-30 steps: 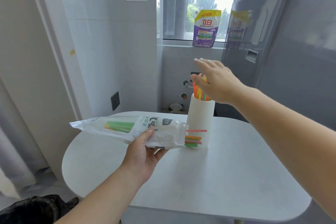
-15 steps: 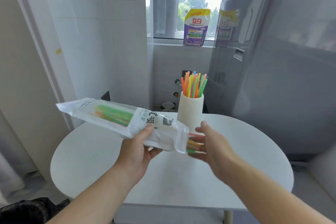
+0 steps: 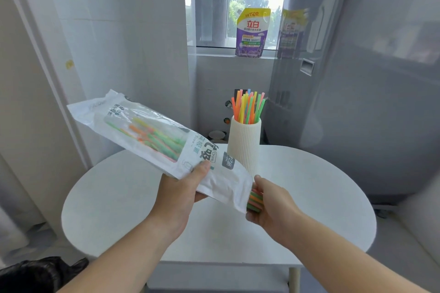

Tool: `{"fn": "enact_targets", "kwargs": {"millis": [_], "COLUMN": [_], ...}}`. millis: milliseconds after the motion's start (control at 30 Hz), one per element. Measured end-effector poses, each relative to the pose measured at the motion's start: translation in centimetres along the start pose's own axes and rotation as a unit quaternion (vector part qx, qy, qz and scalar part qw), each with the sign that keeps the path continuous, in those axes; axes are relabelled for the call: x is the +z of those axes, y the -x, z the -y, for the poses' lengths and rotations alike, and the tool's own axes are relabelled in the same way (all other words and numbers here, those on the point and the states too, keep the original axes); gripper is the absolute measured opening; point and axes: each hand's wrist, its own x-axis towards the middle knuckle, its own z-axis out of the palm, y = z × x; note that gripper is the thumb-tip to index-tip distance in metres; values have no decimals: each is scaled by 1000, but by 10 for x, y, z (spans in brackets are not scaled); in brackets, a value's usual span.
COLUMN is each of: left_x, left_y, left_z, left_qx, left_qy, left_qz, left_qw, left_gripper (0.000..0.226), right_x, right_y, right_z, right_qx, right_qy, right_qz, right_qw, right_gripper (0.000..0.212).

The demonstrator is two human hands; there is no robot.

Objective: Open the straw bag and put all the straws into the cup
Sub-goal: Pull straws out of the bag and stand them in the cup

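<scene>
Since half a second ago the right hand [image 3: 271, 207] has closed its fingers round the straw ends [image 3: 255, 201] poking from the open mouth of the bag [image 3: 147, 135]. Left hand [image 3: 178, 192] grips the bag at its middle, thumb on top, far end tilted up toward ten o'clock. At the table's [image 3: 309, 197] twelve o'clock stands the cup [image 3: 244, 143], holding more straws [image 3: 247, 107].
</scene>
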Motion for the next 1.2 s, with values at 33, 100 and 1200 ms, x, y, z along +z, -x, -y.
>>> {"fn": "enact_targets", "kwargs": {"millis": [33,100,1200], "left_x": [0,-2,-14], "left_y": [-1,-3,-18], "left_z": [0,0,12], "left_qx": [-2,-10,-118], "left_qy": [7,29,144], "left_qz": [-5,-14,-37], "left_qw": [1000,999,982], "left_gripper": [32,32,34], "right_x": [-1,-4,-18], "right_y": [-1,-2,-7], "right_z": [0,0,14], "right_qx": [-12,-48,-246], "right_qy": [38,94,169], "right_qz": [-2,4,24], "right_qw": [999,994,954], "right_gripper": [27,28,11]}}
